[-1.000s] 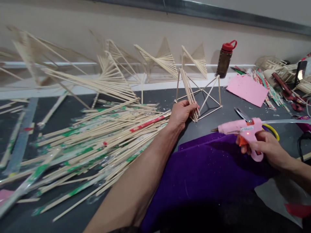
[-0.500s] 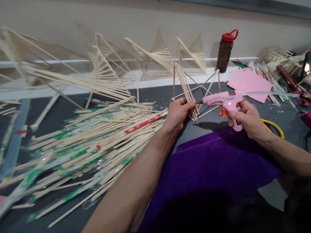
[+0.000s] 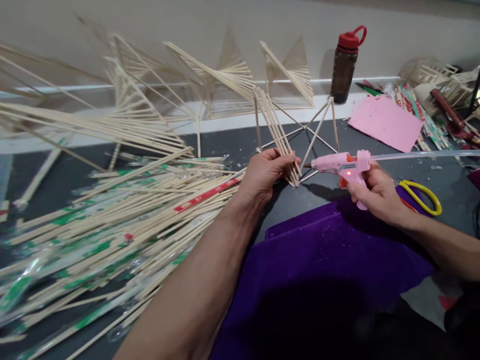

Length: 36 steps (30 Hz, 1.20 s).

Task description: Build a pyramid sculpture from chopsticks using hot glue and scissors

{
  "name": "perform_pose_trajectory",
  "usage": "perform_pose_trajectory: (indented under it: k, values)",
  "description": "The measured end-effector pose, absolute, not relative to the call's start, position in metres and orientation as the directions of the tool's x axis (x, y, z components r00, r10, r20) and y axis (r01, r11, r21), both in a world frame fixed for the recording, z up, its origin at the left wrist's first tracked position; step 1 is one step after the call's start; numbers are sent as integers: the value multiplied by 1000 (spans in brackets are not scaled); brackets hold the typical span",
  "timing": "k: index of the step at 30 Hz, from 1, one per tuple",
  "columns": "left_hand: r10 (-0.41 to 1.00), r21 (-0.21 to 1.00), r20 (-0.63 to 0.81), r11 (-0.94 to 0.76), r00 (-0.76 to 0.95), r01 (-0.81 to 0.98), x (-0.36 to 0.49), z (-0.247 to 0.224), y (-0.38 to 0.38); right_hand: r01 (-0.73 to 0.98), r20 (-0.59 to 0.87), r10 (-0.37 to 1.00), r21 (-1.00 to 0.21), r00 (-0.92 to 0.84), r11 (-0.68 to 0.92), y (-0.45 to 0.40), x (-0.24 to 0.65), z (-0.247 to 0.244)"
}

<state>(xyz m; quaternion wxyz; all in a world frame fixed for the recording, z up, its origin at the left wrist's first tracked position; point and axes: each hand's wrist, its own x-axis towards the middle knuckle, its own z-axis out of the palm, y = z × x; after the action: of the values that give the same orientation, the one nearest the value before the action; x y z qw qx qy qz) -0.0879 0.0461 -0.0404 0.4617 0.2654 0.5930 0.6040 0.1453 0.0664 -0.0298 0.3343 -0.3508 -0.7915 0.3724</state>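
My left hand (image 3: 268,172) pinches the lower part of a wooden stick frame (image 3: 275,125), a fan of several pale sticks joined to thinner struts that stand on the dark table. In my right hand (image 3: 375,192) is a pink glue gun (image 3: 337,164) with an orange trigger, a lit red light and a clear glue stick out of its back. Its dark nozzle points left, just right of my left fingertips and close to the sticks. Whether the nozzle touches the frame I cannot tell.
Loose and wrapped chopsticks (image 3: 142,210) cover the left. Twisted stick structures (image 3: 221,75) stand along the wall. A red-capped bottle (image 3: 344,70) and a pink sheet (image 3: 386,122) lie beyond. Yellow-handled scissors (image 3: 420,197) and purple cloth (image 3: 330,245) are nearer.
The view has shifted, so most things appear further left. The glue gun's nozzle has moved slightly away from my left fingers and lower. Both hands keep their holds.
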Motion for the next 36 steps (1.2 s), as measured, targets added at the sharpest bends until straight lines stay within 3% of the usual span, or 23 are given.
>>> perform_pose_trajectory:
  k: [7, 36]
  values:
    - [860, 950, -264, 153, -436, -273, -87, -37, 46, 306, 349, 750, -754, -562, 581, 68, 142, -37]
    - [866, 964, -248, 176, -434, -199, -91, -39, 45, 306, 374, 668, -674, -644, 672, 74, 137, -56]
